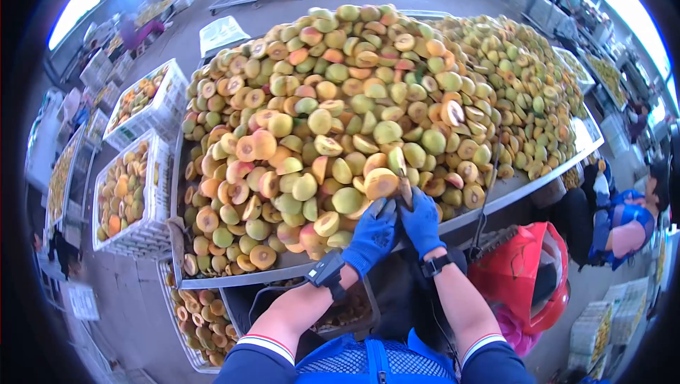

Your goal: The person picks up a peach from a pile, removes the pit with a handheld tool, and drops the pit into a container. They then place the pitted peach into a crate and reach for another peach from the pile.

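Both my hands wear blue gloves and are close together at the front edge of a heap of cut peaches (319, 122). My left hand (373, 236) is closed, with its fingertips at the lower edge of a peach half (381, 183) whose orange cut face is turned up. My right hand (423, 222) grips a small knife-like tool with a brown handle (406, 191), pointing away from me beside that half. The tool's tip blends into the fruit behind it. The heap mixes green, yellow and reddish halves on a metal-edged table (290, 270).
White crates (161, 193) of peaches stand left of the table, with another crate (185, 338) below its front edge. A red bag (520, 270) is by my right arm, near a dark cable (483, 221). A person in blue (623, 224) sits at the right.
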Motion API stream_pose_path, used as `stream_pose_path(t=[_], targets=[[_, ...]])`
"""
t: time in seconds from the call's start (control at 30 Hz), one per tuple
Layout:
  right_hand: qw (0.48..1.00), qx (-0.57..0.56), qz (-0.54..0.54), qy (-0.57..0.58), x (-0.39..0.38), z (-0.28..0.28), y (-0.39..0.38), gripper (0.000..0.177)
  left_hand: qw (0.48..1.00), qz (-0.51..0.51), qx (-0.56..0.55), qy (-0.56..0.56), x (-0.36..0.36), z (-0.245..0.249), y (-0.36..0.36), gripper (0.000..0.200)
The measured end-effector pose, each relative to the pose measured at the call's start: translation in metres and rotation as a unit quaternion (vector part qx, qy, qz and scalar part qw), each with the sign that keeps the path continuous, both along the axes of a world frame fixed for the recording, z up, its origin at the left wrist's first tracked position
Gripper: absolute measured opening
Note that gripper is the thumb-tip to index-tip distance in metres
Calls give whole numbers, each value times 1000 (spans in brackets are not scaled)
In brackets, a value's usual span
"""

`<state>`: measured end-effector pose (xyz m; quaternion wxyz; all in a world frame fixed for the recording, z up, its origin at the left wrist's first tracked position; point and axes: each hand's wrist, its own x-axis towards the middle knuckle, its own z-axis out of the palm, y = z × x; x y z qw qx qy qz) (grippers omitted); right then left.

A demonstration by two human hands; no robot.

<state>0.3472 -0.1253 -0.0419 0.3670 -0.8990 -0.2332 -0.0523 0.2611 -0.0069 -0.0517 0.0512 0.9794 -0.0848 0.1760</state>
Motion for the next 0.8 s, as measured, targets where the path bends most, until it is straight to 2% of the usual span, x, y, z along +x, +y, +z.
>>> stream_pose_path(t=[0.07,0.1,0.13,0.17,0.2,0.23,0.27,0.33,0.37,0.43,0.47,0.53,0.57,0.6,0.63,0.67,0.73,0.8], targets=[[1000,23,18,2,-19,-5,13,39,998,36,50,17,-18,-10,22,39],[998,53,16,-2,-29,-8,20,37,998,51,40,-5,-29,5,36,39],[996,85,12,-5,-40,-12,26,36,992,70,93,55,-32,16,48,42],[999,-5,45,-5,-54,-8,32,41,992,55,117,-14,-41,15,70,38],[982,-19,182,-55,-66,5,52,49,985,40,143,-86,-50,9,96,34],[981,10,170,-89,-79,2,71,52,991,91,89,-44,-57,-6,109,45],[980,39,153,-120,-95,-2,89,55,992,88,60,-68,-68,8,123,43],[979,77,162,-93,-112,-3,123,57,982,169,33,-76,-85,28,136,41],[978,135,155,-41,-120,4,139,55,981,175,34,-79,-91,36,146,41],[975,112,186,-44,-123,23,163,54,967,204,-34,-147,-103,48,168,41],[972,86,212,-46,-123,34,172,52,963,218,-44,-152,-107,35,186,41],[960,109,244,-88,-124,43,192,44,956,232,-21,-180,-118,37,209,40],[962,93,239,-89,-124,42,200,41,960,237,0,-151,-130,44,219,41],[966,76,232,-89,-123,43,204,38,959,254,-14,-124,-140,54,221,43],[967,100,224,-69,-124,45,204,36,954,243,-66,-165,-142,32,239,42],[968,124,215,-48,-123,46,199,33,950,260,-78,-157,-144,33,239,44],[960,205,187,-28,-125,61,172,33,950,275,-36,-146,-146,41,234,46],[963,223,141,-55,-110,57,133,34,956,240,-62,-157,-148,51,229,47]])
